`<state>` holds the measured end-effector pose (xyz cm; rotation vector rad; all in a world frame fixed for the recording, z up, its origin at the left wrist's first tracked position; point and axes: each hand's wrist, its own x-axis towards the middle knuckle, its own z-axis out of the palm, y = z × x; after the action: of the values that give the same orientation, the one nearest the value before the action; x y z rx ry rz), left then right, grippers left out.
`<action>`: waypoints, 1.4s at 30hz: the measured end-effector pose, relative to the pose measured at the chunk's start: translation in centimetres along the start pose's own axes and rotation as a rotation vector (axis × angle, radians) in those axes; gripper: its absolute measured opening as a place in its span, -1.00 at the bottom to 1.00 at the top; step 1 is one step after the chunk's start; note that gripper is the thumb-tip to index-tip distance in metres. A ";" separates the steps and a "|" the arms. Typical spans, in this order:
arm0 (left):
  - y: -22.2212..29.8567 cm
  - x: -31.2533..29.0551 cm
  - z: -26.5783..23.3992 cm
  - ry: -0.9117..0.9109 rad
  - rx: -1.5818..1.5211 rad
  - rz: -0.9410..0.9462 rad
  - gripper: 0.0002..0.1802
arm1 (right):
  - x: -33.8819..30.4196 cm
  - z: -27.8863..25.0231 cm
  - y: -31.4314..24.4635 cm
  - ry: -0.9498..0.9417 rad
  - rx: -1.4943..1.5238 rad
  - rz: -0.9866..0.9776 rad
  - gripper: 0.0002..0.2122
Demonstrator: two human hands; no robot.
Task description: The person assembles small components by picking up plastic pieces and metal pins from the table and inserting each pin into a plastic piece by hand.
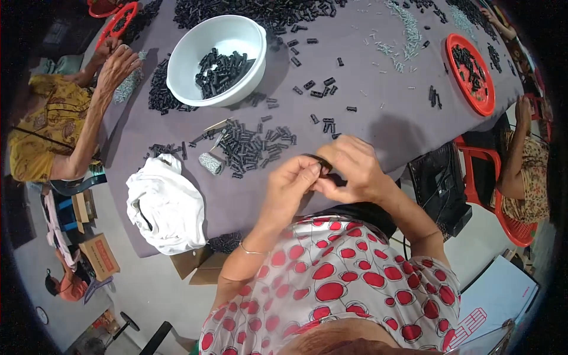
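In front of my body, just past the table's near edge, my left hand (289, 184) and my right hand (357, 170) meet. Fingers and thumbs of both are pinched together on a small black plastic part (322, 165), mostly covered by the fingers. To the left of my hands lies a loose heap of similar black parts (245, 147). Beside it are a grey speckled lump (210, 163) and a thin stick (217, 125). Several more black parts (329, 125) lie scattered just beyond my hands.
A white bowl (192, 50) partly filled with black parts stands beyond the heap. White cloth (168, 204) is bunched at the left edge. A red tray (488, 103) sits at right, near small silvery pieces (409, 35). Co-workers sit on both sides; one hand (121, 65) is raised at left.
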<state>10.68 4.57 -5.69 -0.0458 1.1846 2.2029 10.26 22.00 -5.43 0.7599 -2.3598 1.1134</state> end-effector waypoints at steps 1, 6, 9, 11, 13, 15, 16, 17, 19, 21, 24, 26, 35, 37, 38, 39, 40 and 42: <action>0.2 -0.2 0.2 0.000 0.004 0.005 -0.85 | 0.1 -0.7 0.0 0.015 0.016 0.018 -0.64; 2.6 -1.5 1.4 0.184 0.350 0.261 -0.88 | 0.0 -1.7 4.0 0.227 -0.132 0.074 -0.67; 6.7 -0.1 -0.1 0.359 0.868 0.708 -0.91 | 2.3 -2.2 4.6 0.187 -0.122 0.166 -0.80; 10.0 1.2 -0.2 0.484 1.159 0.910 -0.91 | 3.6 -1.7 5.3 0.178 -0.147 0.152 -0.85; 12.5 3.0 -1.3 0.552 1.375 1.000 -0.87 | 5.0 -1.0 6.0 0.060 -0.286 0.109 -0.91; 13.8 4.7 -2.3 0.604 1.553 1.029 -0.85 | 5.5 -0.4 6.2 -0.013 -0.366 0.112 -0.90; 14.2 5.2 -2.8 0.618 1.585 0.973 -0.83 | 5.7 -0.2 6.1 -0.088 -0.454 0.124 -0.89; 14.3 5.7 -3.3 0.622 1.588 0.973 -0.83 | 5.7 -0.1 6.0 -0.089 -0.450 0.122 -0.89; 14.3 6.2 -3.8 0.621 1.684 0.951 -0.82 | 5.6 0.1 6.0 -0.072 -0.487 0.078 -0.88; 13.7 5.8 -3.5 0.675 1.687 1.128 -0.81 | 4.8 -0.1 5.5 -0.025 -0.449 0.061 -0.87; 11.2 3.5 -1.1 0.599 1.425 1.081 -0.85 | 3.4 -0.8 4.4 0.082 -0.367 0.051 -0.85; 8.0 2.3 -0.2 0.372 0.923 0.755 -0.89 | 3.1 -1.0 3.4 0.141 -0.304 0.042 -0.84; 0.8 1.7 1.8 0.114 -0.016 0.195 -0.86 | 0.7 0.8 -0.2 0.315 -0.228 -0.035 -0.79; 0.4 1.6 1.7 0.105 -0.041 0.202 -0.87 | 0.5 0.7 -0.3 0.303 -0.197 -0.015 -0.80; 0.4 1.5 1.6 0.112 0.000 0.182 -0.87 | 0.5 0.6 -0.5 0.298 -0.145 0.011 -0.80; 0.4 1.3 1.5 0.118 0.041 0.163 -0.87 | 0.2 0.3 -0.4 0.300 -0.161 0.019 -0.80; 0.3 1.3 1.3 0.216 0.047 0.124 -0.89 | -0.1 0.0 -0.2 0.230 -0.057 0.029 -0.80; 0.6 1.3 1.1 0.170 0.046 0.205 -0.92 | -0.5 -1.1 0.3 0.172 -0.003 0.034 -0.80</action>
<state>9.59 5.87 -5.00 -0.0976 1.3865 2.3873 10.57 23.18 -5.24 0.5991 -2.2371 1.1408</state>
